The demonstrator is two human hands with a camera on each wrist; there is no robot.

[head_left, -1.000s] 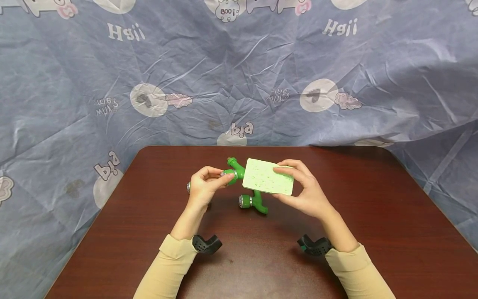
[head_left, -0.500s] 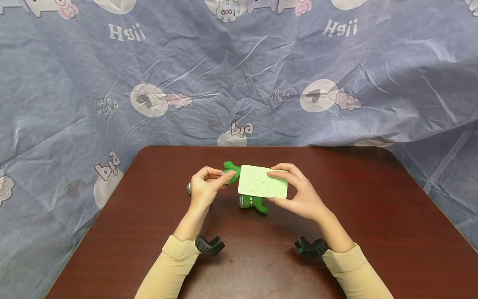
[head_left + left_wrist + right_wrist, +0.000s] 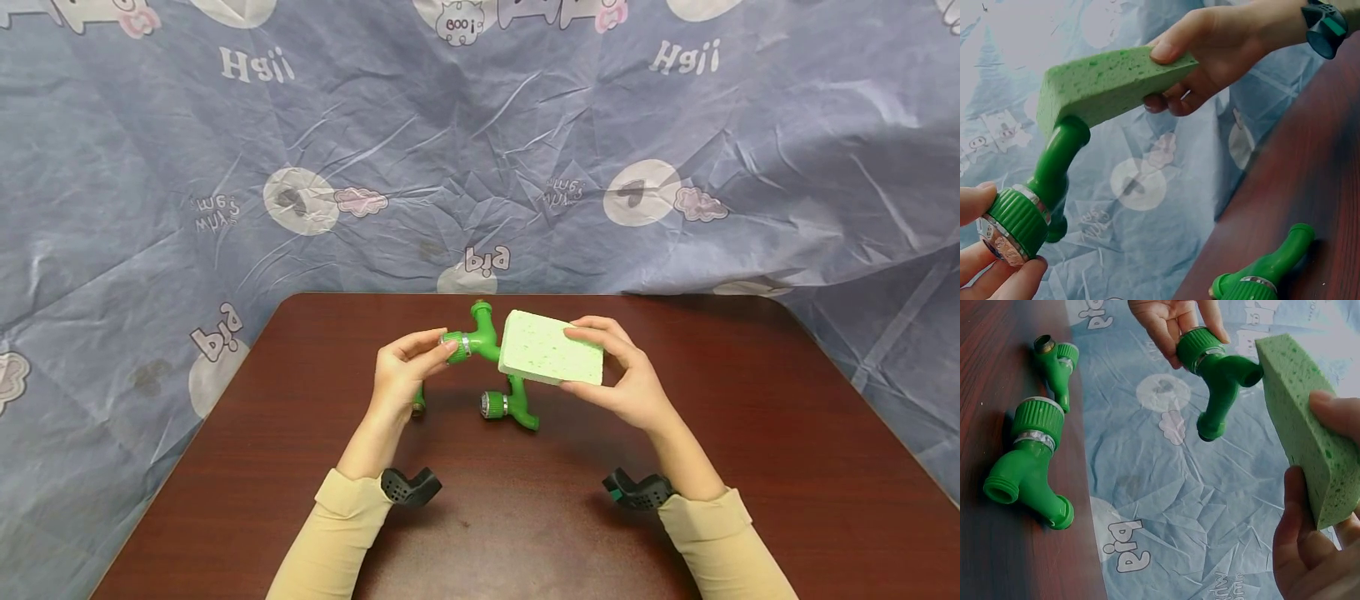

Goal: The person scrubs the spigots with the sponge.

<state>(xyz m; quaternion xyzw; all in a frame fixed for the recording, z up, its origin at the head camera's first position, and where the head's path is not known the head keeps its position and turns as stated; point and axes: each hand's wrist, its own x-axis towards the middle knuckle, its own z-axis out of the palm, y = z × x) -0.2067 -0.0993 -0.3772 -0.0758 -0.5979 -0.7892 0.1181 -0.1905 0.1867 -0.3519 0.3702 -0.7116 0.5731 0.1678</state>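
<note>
My left hand [image 3: 400,373] pinches a green plastic faucet [image 3: 484,337] by its ribbed knob, holding it above the table. In my right hand [image 3: 628,379] is a light green sponge [image 3: 551,348], gripped at its right end between thumb and fingers. The sponge's near corner is right at the faucet's spout, as the left wrist view shows from the side. Below them a second green faucet [image 3: 510,405] lies on the table. A third faucet [image 3: 1057,372] lies further left, mostly hidden behind my left hand in the head view.
The dark red-brown wooden table [image 3: 480,517] has rounded far corners. Behind it hangs a wrinkled blue-grey printed cloth [image 3: 465,150]. Each wrist wears a black camera mount, the left mount [image 3: 411,487] and the right mount [image 3: 637,490].
The sponge first moved left and down along the held faucet, then back right and up. The held faucet has tilted, so more of its body shows now. The lying faucets have stayed put.
</note>
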